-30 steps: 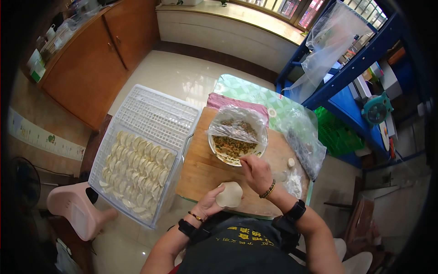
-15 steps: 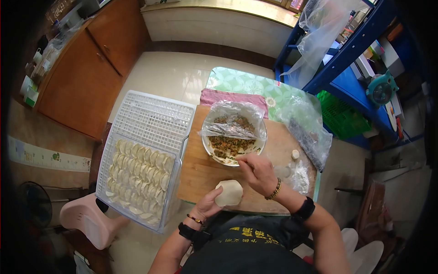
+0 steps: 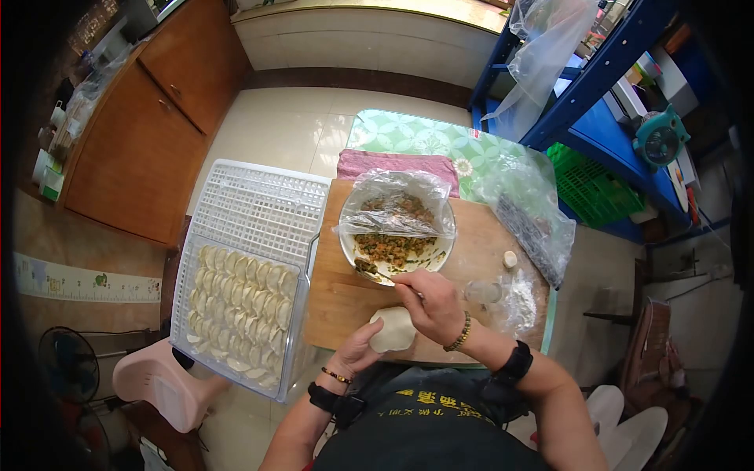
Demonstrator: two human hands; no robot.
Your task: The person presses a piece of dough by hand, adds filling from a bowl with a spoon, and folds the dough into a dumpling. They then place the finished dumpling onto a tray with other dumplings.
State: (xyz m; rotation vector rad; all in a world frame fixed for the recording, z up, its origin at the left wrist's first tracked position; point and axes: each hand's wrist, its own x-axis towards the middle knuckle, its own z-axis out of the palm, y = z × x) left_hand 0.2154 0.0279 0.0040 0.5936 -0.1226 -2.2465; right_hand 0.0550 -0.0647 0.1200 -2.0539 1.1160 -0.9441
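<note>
A round, flat dough wrapper (image 3: 395, 330) rests in my left hand (image 3: 358, 350), its thumb over the edge. My right hand (image 3: 430, 304) is closed on a spoon (image 3: 380, 275), whose bowl end carries filling at the near left rim of the white bowl. Chopped orange and green filling (image 3: 397, 250) lies in that bowl (image 3: 446, 255), partly covered by clear plastic film (image 3: 400, 216). The bowl stands on a wooden board (image 3: 334, 294). Left of the board, rows of folded dumplings (image 3: 239, 306) lie in a clear tray (image 3: 284, 345).
A white grid rack (image 3: 263, 196) extends behind the dumplings. On the board's right are white flour (image 3: 520, 302), a small dough piece (image 3: 510, 259) and a clear cup (image 3: 482, 292). A pink cloth (image 3: 397, 163) lies behind the bowl. A pink stool (image 3: 161, 388) stands at lower left.
The spoon has moved to the bowl's left rim and now shows with filling on it. My right hand has shifted slightly left and down. The camera view has also shifted.
</note>
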